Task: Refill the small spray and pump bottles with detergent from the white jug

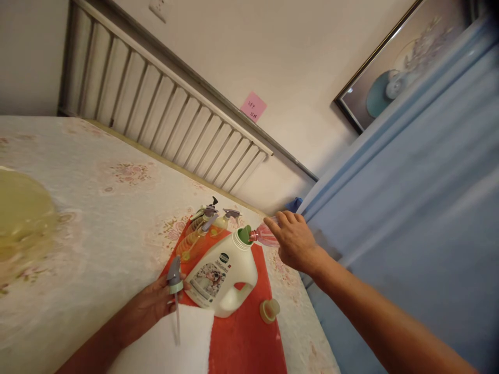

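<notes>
Tipping a small pink bottle [265,235] on its side, the right hand [294,241] is closing its grip around the bottle's body and bringing its mouth to the green spout [245,234] of a white detergent jug [224,275]. The left hand [156,304] is gripping a grey spray-trigger head [174,278], its dip tube hanging down over a white cloth [167,343], while the hand rests just beside the jug's label side.

As far as can be judged, the pink bottle's sprayer is already off and the jug is uncapped: a beige cap [269,310] is lying apart on the red mat [241,343] to the jug's right. The bottle's mouth is meeting the spout, though whether any liquid is moving is not possible to tell. The sprayer and cap are both waiting to go back on.

Behind the jug, 2 amber spray bottles [202,228] are lying on the mat, close but not blocking the hands. The mat is sitting on a floral-covered counter [97,208], with a radiator [163,109] and a pink note [253,107] on the wall beyond, and a blue sheet [409,182] hanging to the right.
</notes>
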The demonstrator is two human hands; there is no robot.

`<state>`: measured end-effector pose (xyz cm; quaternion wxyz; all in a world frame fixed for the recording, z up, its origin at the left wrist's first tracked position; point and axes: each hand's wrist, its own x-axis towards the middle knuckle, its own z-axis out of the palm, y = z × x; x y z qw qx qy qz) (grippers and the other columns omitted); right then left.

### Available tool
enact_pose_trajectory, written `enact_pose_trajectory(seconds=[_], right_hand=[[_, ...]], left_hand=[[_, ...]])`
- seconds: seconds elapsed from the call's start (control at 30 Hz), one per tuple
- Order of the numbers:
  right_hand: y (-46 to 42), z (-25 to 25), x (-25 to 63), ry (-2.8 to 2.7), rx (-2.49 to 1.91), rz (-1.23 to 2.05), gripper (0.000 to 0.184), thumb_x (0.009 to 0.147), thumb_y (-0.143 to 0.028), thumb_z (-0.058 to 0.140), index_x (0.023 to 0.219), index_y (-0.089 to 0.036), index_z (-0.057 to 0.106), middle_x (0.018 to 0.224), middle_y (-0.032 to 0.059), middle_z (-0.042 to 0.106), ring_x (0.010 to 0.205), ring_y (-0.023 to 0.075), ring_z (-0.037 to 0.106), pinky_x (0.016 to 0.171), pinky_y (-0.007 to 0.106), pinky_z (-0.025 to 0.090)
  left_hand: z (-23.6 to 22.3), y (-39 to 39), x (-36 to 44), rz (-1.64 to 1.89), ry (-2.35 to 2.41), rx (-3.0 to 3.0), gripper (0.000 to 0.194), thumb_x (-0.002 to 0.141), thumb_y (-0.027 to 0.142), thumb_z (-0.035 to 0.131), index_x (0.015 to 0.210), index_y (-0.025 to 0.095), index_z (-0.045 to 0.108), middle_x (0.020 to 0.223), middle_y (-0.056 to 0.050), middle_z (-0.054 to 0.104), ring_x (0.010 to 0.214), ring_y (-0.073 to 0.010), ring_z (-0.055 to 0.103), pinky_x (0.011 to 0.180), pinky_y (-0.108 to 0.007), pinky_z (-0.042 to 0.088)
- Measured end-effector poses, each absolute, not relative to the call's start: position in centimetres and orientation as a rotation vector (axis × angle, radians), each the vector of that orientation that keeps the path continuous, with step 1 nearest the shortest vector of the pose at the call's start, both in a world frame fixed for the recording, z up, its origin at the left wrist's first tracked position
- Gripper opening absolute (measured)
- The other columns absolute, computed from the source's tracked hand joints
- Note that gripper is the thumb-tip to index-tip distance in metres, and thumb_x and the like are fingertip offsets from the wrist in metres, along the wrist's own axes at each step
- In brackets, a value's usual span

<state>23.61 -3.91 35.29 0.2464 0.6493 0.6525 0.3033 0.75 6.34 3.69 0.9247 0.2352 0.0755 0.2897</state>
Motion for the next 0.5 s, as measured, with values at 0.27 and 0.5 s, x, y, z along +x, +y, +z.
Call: enact_pose_trajectory(seconds=[0.27,0.5], right_hand=[[-3.79,35.75,22.87,1.792,1.700,0.867,0.067,0.068,-0.010,0.058,0.135,-0.019,0.048,0.119,0.0176,0.053,0.109,0.0346,0.043,0.093,0.047,0.030],[-3.34,35.85,22.66,1.800,1.637,0.909,0.065,0.072,-0.012,0.059,0.136,-0.019,0.048,0.127,0.0189,0.050,0.114,0.0366,0.041,0.099,0.051,0.026]], left_hand=[[4.10,6.19,0.56,0.593,0.158,0.488,0.025,0.088,0.015,0.063,0.111,0.022,0.072,0.103,-0.004,0.076,0.088,-0.0204,0.071,0.072,-0.027,0.053],[4.17,6.11,0.57,0.595,0.152,0.492,0.026,0.091,0.013,0.058,0.114,0.017,0.070,0.104,-0.007,0.075,0.083,-0.0165,0.071,0.071,-0.024,0.052]])
